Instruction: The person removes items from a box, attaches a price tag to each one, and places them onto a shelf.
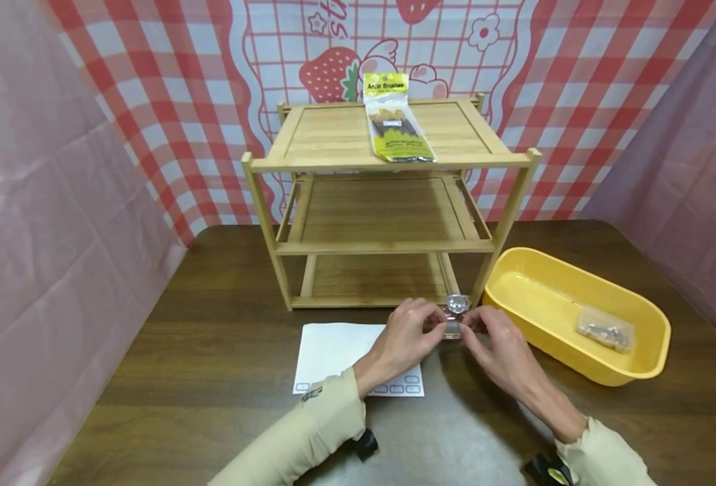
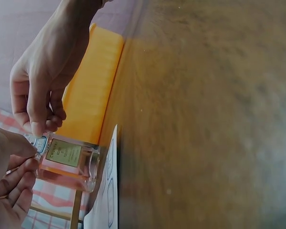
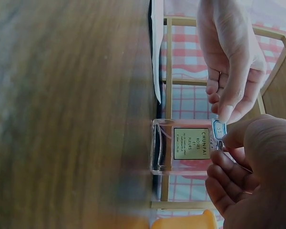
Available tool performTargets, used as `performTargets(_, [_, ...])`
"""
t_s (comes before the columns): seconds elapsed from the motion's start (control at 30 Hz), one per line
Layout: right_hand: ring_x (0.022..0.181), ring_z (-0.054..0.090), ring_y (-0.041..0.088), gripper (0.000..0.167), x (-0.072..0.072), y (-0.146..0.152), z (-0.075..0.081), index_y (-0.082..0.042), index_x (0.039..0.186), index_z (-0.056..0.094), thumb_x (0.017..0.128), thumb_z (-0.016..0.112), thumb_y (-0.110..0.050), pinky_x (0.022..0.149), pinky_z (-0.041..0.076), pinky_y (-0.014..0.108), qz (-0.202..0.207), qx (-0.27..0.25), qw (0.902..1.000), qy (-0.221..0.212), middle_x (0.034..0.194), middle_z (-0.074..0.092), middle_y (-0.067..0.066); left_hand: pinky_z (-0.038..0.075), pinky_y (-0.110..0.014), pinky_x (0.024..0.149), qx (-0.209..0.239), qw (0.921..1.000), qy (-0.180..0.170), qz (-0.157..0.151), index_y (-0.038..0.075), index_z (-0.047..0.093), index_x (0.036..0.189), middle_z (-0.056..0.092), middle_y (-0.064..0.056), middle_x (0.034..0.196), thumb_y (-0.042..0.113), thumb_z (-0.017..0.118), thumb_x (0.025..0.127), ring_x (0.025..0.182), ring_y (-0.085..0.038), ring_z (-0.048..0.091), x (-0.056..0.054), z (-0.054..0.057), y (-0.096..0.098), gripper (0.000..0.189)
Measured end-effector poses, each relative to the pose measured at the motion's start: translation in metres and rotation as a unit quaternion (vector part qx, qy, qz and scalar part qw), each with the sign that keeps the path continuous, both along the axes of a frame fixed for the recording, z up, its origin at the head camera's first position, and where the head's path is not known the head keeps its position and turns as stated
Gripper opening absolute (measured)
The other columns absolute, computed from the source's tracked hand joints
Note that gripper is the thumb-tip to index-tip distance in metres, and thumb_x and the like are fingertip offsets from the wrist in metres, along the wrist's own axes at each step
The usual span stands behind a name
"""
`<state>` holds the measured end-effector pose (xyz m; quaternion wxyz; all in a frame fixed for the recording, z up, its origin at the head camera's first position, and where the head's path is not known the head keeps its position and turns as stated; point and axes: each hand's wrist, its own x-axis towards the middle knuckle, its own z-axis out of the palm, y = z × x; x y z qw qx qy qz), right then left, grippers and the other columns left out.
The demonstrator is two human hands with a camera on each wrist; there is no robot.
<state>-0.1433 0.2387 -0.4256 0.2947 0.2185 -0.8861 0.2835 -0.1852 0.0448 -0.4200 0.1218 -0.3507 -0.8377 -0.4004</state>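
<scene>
A clear perfume bottle (image 3: 192, 145) with pink liquid, a pale green printed label and a faceted clear cap (image 1: 458, 304) stands upright on the table. Against its upper front is a small white sticker (image 3: 219, 129) with a blue border. My left hand (image 1: 408, 337) pinches one end of this sticker between thumb and finger. From the other side my right hand (image 1: 504, 347) pinches the opposite end, its remaining fingers curled beside the bottle. Both thumbs touch the sticker close to the bottle's neck. The fingers partly hide the bottle's top in the wrist views.
Behind the hands stands a three-tier wooden rack (image 1: 388, 248), a pack of artist brushes (image 1: 394, 125) on its top. A white sticker sheet (image 1: 334, 351) lies under my left forearm. At the right, a yellow basin (image 1: 540, 290) holds a small clear packet (image 1: 605, 329).
</scene>
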Motion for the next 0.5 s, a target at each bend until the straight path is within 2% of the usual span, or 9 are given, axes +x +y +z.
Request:
performTargets(0.27, [0.079, 0.057, 0.019, 0.017, -0.0021, 0.0006, -0.0007, -0.003, 0.092, 0.066, 0.081, 0.074, 0.008, 0.067, 0.049, 0.038, -0.013, -0.004, 0.9999, -0.003, 0.084, 0.062, 0.003, 0.047, -0.014, 0.078, 0.008, 0.9998, 0.015, 0.009, 0.007, 0.075, 0.096, 0.072, -0.002, 0.091, 0.005, 0.073, 0.091, 0.086, -0.011, 0.061, -0.0012, -0.0023, 0.005, 0.005])
performTargets(0.5, [0.077, 0.056, 0.018, 0.018, -0.0032, 0.0006, -0.0012, -0.003, 0.091, 0.066, 0.08, 0.075, 0.009, 0.065, 0.048, 0.037, -0.019, -0.009, 0.9998, 0.002, 0.082, 0.061, 0.003, 0.051, -0.018, 0.076, 0.01, 0.9997, 0.016, 0.014, 0.008, 0.075, 0.096, 0.071, 0.0, 0.09, 0.006, 0.073, 0.091, 0.084, -0.009, 0.06, -0.0019, -0.0047, 0.0078, 0.005])
